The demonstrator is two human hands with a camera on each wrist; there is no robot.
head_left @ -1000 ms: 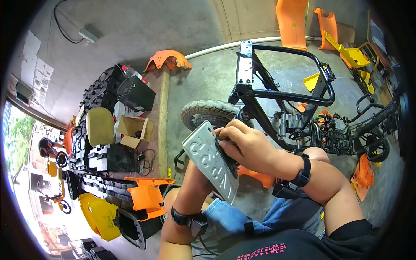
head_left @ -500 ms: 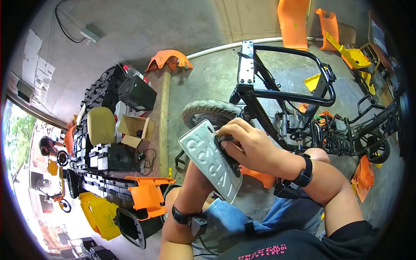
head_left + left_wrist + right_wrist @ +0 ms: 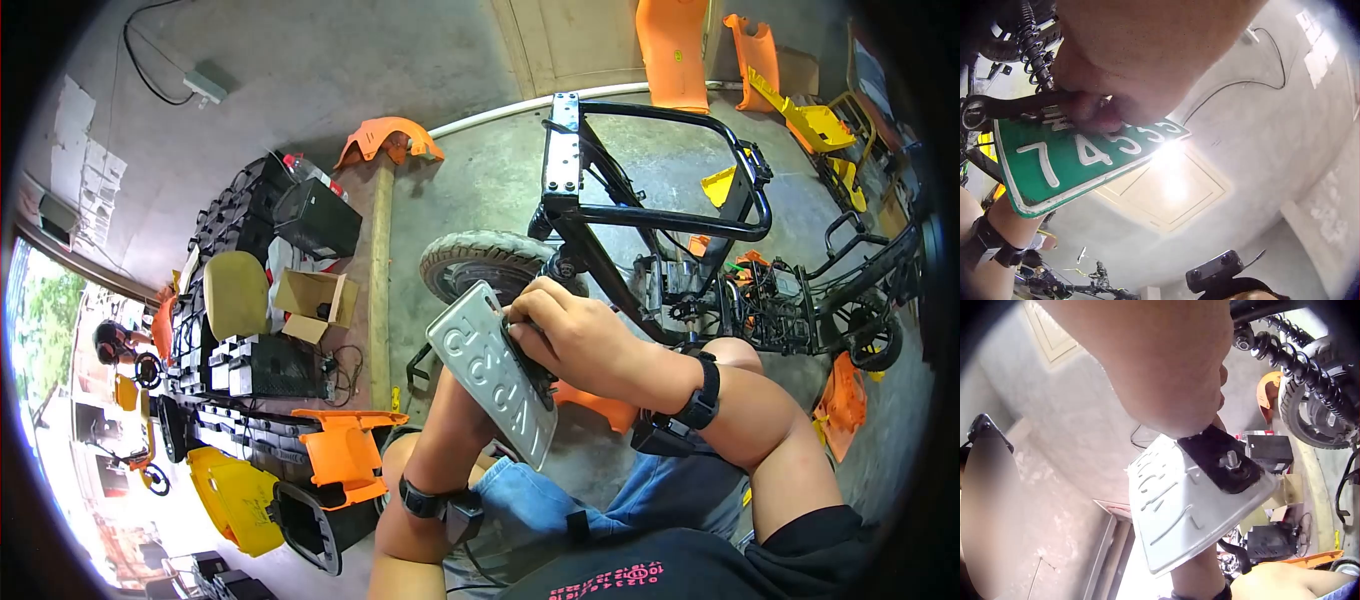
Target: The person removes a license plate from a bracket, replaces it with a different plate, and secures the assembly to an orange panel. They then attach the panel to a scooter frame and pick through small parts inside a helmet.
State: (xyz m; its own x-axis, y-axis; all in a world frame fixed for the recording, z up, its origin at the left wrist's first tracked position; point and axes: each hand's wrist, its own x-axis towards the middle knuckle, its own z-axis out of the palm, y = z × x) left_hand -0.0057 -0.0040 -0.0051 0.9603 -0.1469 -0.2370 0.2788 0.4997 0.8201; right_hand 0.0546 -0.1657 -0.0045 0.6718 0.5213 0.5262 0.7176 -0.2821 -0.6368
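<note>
A licence plate (image 3: 487, 380) hangs tilted between both hands in the head view, its pale embossed back up. Its green front bears white figures in the left wrist view. A black bracket (image 3: 1216, 456) with a bolt (image 3: 1232, 460) lies against the plate's back. My right hand (image 3: 570, 330) pinches at the bracket's upper end, thumb and forefinger curled; whatever else lies between the fingertips is hidden. Under the plate my left hand (image 3: 1129, 69) grips a dark wrench (image 3: 1007, 106) with a ring end, across the green front. The head view hides that hand behind the plate.
Beyond the hands stands a black motorbike frame (image 3: 660, 215) with a wheel (image 3: 480, 262). Black battery boxes (image 3: 255, 365) and an open carton (image 3: 310, 300) sit left. Orange panels (image 3: 345, 455) and a yellow panel (image 3: 235, 500) lie around. A wooden beam (image 3: 380, 280) runs along the floor.
The plate has shifted and tilted slightly, first left and then back right. My right fingers have moved a little at the bracket, keeping their pinch.
</note>
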